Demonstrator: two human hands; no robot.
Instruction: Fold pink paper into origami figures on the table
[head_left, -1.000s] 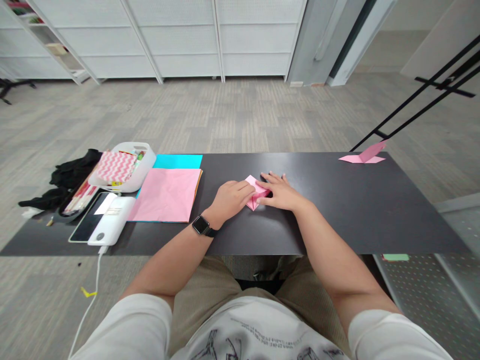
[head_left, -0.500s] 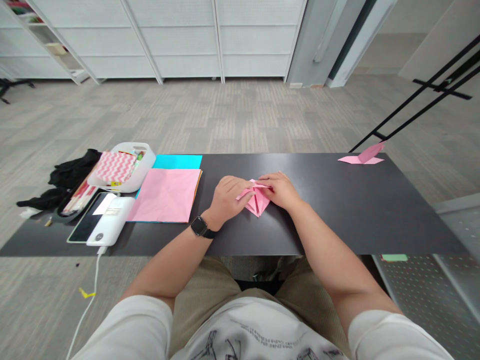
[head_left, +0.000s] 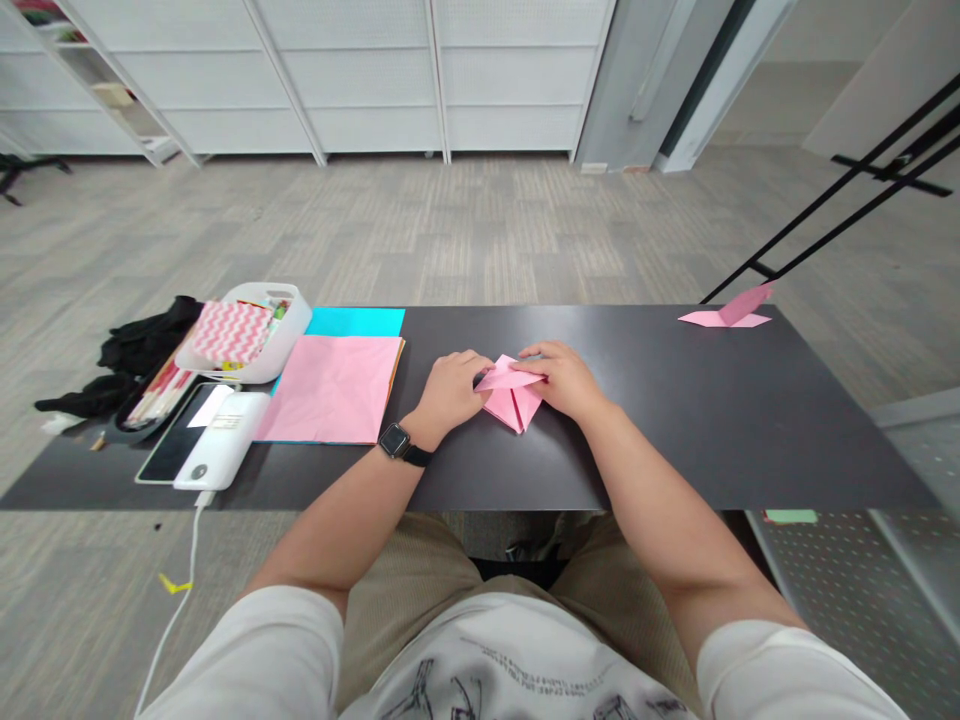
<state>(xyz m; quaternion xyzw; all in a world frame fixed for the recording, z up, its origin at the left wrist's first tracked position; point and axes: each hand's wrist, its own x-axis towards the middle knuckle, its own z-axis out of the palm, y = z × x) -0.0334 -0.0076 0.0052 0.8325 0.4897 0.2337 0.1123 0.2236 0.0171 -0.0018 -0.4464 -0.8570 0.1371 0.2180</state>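
A small folded pink paper [head_left: 511, 397] lies on the black table [head_left: 675, 420] in front of me. My left hand [head_left: 448, 390] grips its left corner with curled fingers, a dark watch on that wrist. My right hand [head_left: 564, 378] pinches the upper right edge of the same paper, holding a flap down. The paper's lower point shows between the two hands.
A stack of pink and cyan sheets [head_left: 334, 385] lies to the left. Beyond it are a white tray [head_left: 255, 330] with patterned paper, a phone [head_left: 174, 448], a white power bank [head_left: 223, 440] and black cloth [head_left: 142, 340]. A folded pink piece [head_left: 726, 312] sits far right.
The right hand went from lying flat on the paper to pinching its top edge. The paper opened out and shows more, and the left hand shifted slightly left.
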